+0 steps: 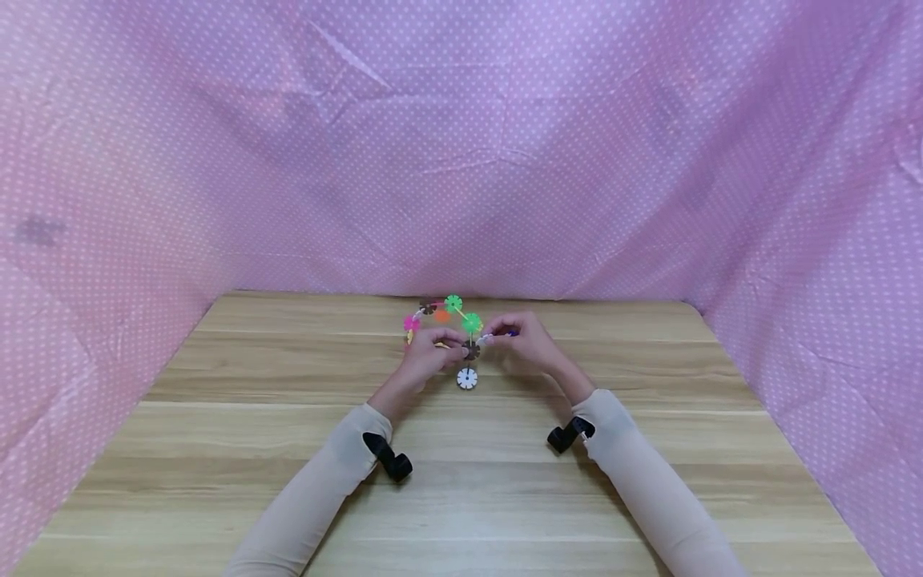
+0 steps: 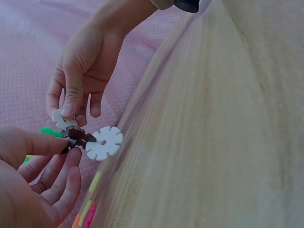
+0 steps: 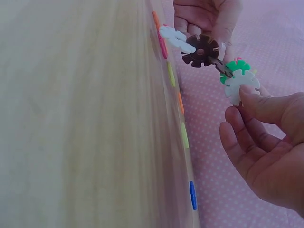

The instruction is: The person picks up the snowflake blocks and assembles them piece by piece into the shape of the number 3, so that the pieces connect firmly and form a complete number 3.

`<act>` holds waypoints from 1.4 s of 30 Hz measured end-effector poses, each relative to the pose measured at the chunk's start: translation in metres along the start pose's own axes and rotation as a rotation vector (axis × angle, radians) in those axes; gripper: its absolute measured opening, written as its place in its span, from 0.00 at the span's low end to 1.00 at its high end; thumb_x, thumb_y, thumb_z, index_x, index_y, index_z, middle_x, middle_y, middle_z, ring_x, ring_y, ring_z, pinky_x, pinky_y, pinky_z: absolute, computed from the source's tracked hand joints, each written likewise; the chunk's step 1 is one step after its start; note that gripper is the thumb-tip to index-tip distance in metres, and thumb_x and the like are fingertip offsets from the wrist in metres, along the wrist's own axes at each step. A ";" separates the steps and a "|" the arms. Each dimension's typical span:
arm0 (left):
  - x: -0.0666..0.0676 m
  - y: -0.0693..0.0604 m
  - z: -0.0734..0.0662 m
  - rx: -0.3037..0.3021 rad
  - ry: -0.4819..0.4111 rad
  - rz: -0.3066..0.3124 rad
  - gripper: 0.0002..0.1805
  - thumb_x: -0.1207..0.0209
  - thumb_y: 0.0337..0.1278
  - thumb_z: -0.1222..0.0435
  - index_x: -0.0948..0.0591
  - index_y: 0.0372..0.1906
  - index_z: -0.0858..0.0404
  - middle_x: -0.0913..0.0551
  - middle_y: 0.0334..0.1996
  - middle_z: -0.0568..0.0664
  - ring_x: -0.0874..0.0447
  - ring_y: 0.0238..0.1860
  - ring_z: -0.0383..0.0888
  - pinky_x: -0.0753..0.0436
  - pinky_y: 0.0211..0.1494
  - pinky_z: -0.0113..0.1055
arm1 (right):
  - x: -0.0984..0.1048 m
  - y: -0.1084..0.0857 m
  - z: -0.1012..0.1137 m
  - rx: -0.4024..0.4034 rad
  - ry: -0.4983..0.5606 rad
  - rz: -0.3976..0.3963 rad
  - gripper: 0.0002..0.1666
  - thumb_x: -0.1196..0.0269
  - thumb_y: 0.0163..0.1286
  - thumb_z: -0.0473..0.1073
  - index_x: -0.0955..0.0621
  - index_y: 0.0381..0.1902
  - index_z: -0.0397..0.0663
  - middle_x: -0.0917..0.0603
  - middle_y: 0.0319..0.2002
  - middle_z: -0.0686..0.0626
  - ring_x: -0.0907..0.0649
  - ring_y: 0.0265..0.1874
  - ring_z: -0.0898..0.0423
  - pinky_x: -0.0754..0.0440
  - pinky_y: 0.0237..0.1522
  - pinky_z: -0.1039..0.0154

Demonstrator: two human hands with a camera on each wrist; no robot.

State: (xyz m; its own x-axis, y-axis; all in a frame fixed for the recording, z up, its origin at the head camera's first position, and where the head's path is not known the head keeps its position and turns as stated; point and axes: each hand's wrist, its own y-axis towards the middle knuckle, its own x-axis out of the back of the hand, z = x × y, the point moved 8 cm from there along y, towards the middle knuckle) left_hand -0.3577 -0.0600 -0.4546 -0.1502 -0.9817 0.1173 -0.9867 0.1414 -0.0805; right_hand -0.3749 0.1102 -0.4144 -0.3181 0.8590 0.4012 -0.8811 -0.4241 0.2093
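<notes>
A chain of notched plastic discs is held between the two hands. My left hand (image 1: 424, 358) pinches a dark brown disc (image 3: 207, 44) between thumb and fingers. Joined to that brown disc, a white disc (image 2: 112, 145) sticks out on the near side. My right hand (image 1: 529, 340) pinches another white disc (image 3: 234, 89), close against a second brown piece (image 3: 220, 66) of the chain. Beyond the hands, the head view shows green discs (image 1: 453, 304) and a pink disc (image 1: 412, 323) in the curved chain. Whether the right hand's disc is slotted in, I cannot tell.
Loose discs lie along the table's far part, among them a blue disc (image 3: 193, 195), an orange disc (image 3: 180, 102) and a yellow-green disc (image 3: 184, 135). The wooden table (image 1: 461, 489) ends at a pink dotted cloth (image 1: 461, 160) behind and at both sides.
</notes>
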 end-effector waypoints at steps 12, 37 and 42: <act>-0.001 0.000 -0.009 -0.045 -0.034 0.082 0.14 0.34 0.55 0.78 0.16 0.48 0.75 0.12 0.36 0.51 0.15 0.34 0.36 0.14 0.41 0.27 | 0.000 0.002 0.011 0.064 -0.027 0.002 0.07 0.32 0.64 0.27 0.14 0.40 0.28 0.11 0.43 0.34 0.14 0.41 0.51 0.16 0.46 0.65; 0.001 -0.007 -0.025 -0.072 -0.078 0.122 0.16 0.31 0.53 0.77 0.16 0.48 0.77 0.10 0.32 0.45 0.13 0.35 0.35 0.16 0.38 0.25 | 0.002 -0.007 0.035 0.166 0.067 -0.099 0.06 0.32 0.56 0.20 0.16 0.34 0.20 0.16 0.39 0.23 0.16 0.35 0.65 0.14 0.39 0.72; 0.002 -0.006 -0.027 -0.076 -0.096 0.146 0.16 0.31 0.52 0.78 0.16 0.48 0.77 0.11 0.31 0.44 0.12 0.34 0.37 0.15 0.39 0.26 | 0.001 -0.008 0.037 0.177 0.082 -0.117 0.05 0.31 0.56 0.19 0.15 0.32 0.22 0.15 0.37 0.26 0.16 0.33 0.66 0.14 0.38 0.73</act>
State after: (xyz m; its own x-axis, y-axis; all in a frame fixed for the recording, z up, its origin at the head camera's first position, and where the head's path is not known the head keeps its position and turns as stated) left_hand -0.3534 -0.0592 -0.4272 -0.2889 -0.9573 0.0148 -0.9573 0.2886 -0.0145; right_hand -0.3558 0.1042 -0.3828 -0.2515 0.9225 0.2928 -0.8408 -0.3581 0.4061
